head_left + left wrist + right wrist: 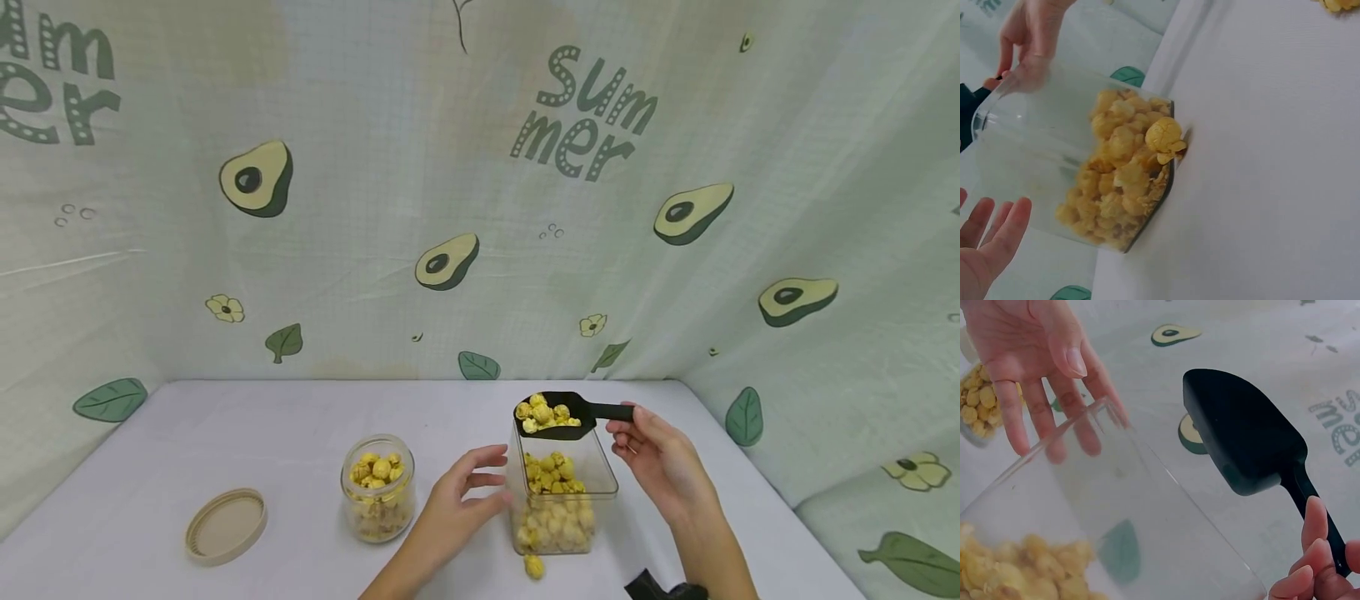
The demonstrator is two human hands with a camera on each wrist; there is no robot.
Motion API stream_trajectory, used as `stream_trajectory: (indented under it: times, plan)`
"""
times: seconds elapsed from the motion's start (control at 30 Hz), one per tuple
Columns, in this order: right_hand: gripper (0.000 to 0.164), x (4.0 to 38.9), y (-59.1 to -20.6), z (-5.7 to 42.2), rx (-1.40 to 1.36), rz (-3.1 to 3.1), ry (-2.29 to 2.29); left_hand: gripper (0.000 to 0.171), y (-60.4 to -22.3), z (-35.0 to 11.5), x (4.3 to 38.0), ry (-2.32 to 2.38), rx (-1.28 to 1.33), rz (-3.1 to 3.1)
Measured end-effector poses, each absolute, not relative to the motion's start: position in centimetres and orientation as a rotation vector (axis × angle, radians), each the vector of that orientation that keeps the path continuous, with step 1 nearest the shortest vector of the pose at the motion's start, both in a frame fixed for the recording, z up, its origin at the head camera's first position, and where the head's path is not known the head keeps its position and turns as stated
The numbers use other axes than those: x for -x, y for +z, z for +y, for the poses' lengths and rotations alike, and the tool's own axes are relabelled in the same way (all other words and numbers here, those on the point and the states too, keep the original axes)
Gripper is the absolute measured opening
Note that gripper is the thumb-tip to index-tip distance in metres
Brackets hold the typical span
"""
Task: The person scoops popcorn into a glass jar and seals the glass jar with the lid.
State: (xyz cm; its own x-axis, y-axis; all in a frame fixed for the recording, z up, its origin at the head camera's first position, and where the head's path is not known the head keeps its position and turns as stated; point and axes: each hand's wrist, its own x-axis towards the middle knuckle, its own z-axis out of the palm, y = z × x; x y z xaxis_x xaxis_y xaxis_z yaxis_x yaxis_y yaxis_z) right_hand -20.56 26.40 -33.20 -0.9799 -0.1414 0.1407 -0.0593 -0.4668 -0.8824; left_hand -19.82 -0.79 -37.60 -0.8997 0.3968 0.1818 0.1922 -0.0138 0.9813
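My right hand (660, 462) grips the handle of a black scoop (585, 412), which carries several pieces of yellow popcorn (542, 413) above the rim of a clear square container (603, 475). More popcorn (1122, 156) fills the lower part of that container. Beside its left wall is my left hand (467, 500), with fingers spread and extended; in the right wrist view the left fingers (1038, 406) lie close to the container's rim, and whether they touch it I cannot tell. The scoop's underside faces the right wrist camera, hiding its load there.
A round glass jar (411, 500) with popcorn in it stands left of the left hand. Farther left lies a round beige lid (197, 546). One loose popcorn piece (534, 567) rests on the white table (300, 433) before the container. A printed curtain (360, 167) hangs behind.
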Motion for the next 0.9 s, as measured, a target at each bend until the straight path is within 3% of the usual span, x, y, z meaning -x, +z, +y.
stream_trajectory:
  times: [0.5, 0.9]
  plan:
    - [0.018, 19.4, -31.8, 23.9, 0.300, 1.603, -2.630, 0.051, -33.4, -5.0, 19.8, 2.095, -0.594, 2.300]
    - [0.020, 18.7, -31.0, 21.7, 0.228, 1.711, -2.536, 0.059, -32.8, -10.0, 21.1, 1.835, -0.652, 2.582]
